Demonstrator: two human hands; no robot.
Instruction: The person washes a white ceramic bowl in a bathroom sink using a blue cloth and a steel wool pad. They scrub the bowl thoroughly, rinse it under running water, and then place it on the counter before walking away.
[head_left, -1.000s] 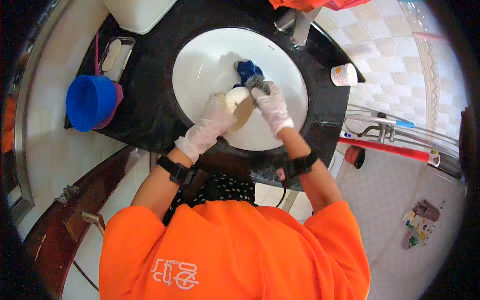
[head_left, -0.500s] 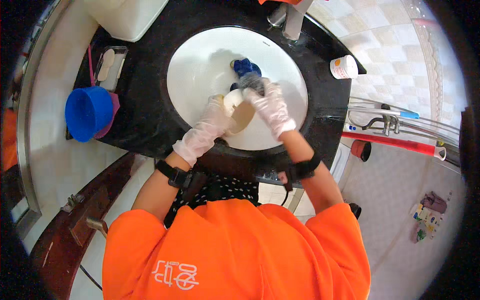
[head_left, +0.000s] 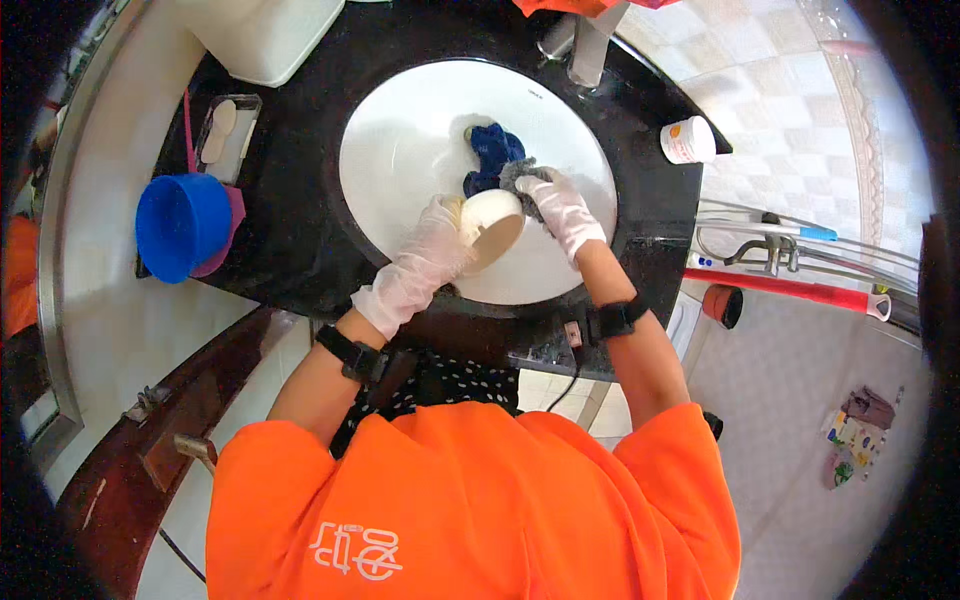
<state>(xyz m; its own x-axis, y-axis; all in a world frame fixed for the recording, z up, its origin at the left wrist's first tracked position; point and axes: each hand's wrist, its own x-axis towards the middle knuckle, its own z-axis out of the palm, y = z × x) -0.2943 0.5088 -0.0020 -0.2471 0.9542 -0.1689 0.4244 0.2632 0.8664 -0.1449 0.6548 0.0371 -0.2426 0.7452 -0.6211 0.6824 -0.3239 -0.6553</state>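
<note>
Over the white sink basin [head_left: 390, 130], my left hand [head_left: 430, 245] in a clear plastic glove grips a cream-coloured cup [head_left: 490, 215] by its side. The cup is tilted, its mouth turned toward me and to the right. A matching glove covers my right hand [head_left: 562, 212], whose fingers close on a fuzzy grey scouring ball [head_left: 520, 178] just beyond the cup's rim. A crumpled dark blue cloth [head_left: 492, 152] lies in the basin behind the cup. My left fingertips are partly hidden by the cup.
A chrome faucet [head_left: 588, 55] rises at the back of the black countertop [head_left: 290, 190]. A white tub [head_left: 688, 140] stands on the right. To the left are a blue basin [head_left: 180, 228] and a tray [head_left: 228, 140]. A red pole [head_left: 790, 285] runs beyond the counter's right edge.
My right hand and the grey scouring ball have moved right, off the cup's rim. The cup has shifted slightly right, and more of the blue cloth shows.
</note>
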